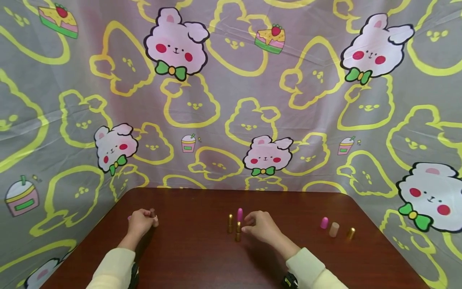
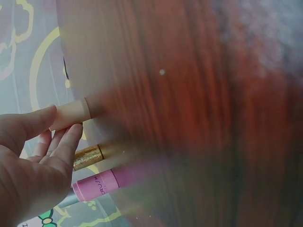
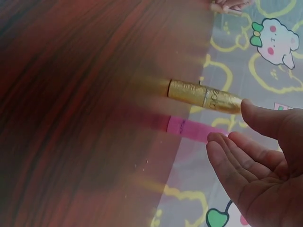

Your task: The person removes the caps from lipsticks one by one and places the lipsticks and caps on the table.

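Observation:
My left hand point(image 1: 140, 222) is at the left of the table, thumb and fingers pinching a beige lipstick tube point(image 2: 71, 115). Close beside it, partly behind the fingers, stand a gold tube point(image 2: 88, 157) and a pink lipstick base point(image 2: 97, 186) with a silvery part at one end. Near the table's middle, my right hand point(image 1: 264, 227) reaches toward two gold lipsticks point(image 1: 238, 231) and a pink lipstick point(image 1: 240, 214), all upright. Its thumb tip overlaps the end of the nearer gold lipstick point(image 3: 203, 96) in the right wrist view, while the fingertips lie over the pink one's end.
On the right of the brown table point(image 1: 202, 261) stand a pink cap point(image 1: 324, 222), a beige cap point(image 1: 334, 229) and a gold cap point(image 1: 351, 233). A curtain point(image 1: 223, 88) printed with cartoon animals surrounds the table's back and sides.

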The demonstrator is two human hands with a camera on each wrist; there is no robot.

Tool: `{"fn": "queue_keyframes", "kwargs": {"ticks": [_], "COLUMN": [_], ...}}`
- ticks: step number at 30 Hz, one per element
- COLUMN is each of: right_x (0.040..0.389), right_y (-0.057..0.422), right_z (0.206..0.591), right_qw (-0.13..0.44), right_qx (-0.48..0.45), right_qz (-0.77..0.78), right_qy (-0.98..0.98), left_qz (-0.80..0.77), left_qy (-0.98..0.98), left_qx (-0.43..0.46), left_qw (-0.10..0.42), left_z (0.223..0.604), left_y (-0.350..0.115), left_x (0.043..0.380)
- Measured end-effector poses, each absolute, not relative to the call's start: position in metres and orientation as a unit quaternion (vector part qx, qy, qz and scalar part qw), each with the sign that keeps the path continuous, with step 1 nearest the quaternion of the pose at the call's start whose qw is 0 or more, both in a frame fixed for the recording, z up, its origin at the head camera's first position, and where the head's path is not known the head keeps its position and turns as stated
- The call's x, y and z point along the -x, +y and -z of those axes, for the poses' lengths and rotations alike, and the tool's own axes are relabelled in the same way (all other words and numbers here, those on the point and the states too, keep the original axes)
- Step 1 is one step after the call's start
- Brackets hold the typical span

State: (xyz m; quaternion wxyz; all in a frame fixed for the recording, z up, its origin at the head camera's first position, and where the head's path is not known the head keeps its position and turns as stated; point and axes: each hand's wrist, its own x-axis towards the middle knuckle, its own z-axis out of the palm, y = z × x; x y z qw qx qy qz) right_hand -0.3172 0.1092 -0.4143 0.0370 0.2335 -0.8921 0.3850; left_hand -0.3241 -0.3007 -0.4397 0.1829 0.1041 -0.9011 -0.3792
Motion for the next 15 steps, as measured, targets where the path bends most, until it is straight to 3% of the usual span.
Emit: {"fn": "queue_keyframes", "kwargs": {"ticks": [15], "right_x": [0.327], "right_y": [0.092], "right_z": [0.428], "right_qw": [0.039], "right_qx": [-0.247], "right_qz": [-0.375], "right_qy": [-0.893], "left_qz": [0.388], "left_qy": [-0.896], "left_qx": [-0.105], "left_qw": [0.188], "left_z": [0.441], "left_y": [-0.300], "left_x": [0.326]}}
